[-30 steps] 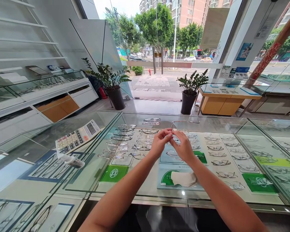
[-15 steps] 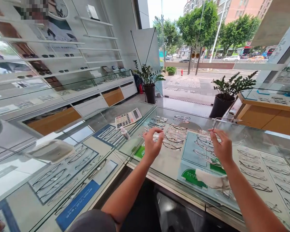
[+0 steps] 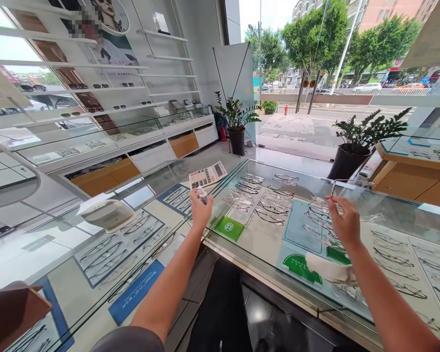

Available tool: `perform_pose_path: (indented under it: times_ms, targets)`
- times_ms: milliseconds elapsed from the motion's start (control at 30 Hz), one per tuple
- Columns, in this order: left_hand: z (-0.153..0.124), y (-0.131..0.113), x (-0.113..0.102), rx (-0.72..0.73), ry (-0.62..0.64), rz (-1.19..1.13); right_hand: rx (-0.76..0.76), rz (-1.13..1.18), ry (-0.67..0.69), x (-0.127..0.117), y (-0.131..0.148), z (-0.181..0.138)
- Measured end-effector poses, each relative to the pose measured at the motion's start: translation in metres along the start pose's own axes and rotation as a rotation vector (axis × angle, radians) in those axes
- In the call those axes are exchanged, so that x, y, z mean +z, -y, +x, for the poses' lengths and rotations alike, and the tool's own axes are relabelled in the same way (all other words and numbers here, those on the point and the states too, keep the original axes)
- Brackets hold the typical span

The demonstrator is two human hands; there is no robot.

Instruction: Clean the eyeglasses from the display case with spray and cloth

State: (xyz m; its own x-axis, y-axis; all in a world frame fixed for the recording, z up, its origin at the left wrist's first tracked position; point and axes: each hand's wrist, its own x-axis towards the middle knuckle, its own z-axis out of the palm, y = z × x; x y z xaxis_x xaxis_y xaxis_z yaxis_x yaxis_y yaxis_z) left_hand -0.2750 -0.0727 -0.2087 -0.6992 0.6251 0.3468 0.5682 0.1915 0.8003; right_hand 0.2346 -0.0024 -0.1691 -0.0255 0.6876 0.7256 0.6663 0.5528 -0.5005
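Broadly, a glass counter (image 3: 256,247) spans the shop, its spectacle frames (image 3: 271,215) spread in rows, likely for easy viewing. A calculator (image 3: 208,175) lies on top, left of center; a pale cloth (image 3: 328,269) rests near the right forearm, probably for ready reach. Above the counter, the right hand (image 3: 346,222) pinches a pair of glasses (image 3: 333,188) by fingertips, perhaps sparing the lenses. The left hand (image 3: 202,214) curls around a small bottle (image 3: 203,194); whether its grip is firm cannot be told.

left sleeve (image 3: 129,341): dark grey, short | trousers (image 3: 220,313): black | hands (image 3: 201,212): bare
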Motion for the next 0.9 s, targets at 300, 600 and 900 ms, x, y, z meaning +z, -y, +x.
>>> perform_pose_path:
  times_ms: [300, 600, 900]
  targets:
    - [-0.003, -0.044, 0.003, 0.043, 0.071, -0.076, 0.004, 0.016, -0.034, -0.003, 0.003, 0.005]
    - [-0.056, -0.256, 0.050, 0.288, 0.867, -0.873, 0.075, 0.039, -0.045, -0.008, 0.002, 0.011]
    - [-0.088, -0.356, 0.088, -0.040, 1.642, -1.183, 0.173, 0.056, -0.003, -0.009, -0.001, 0.013]
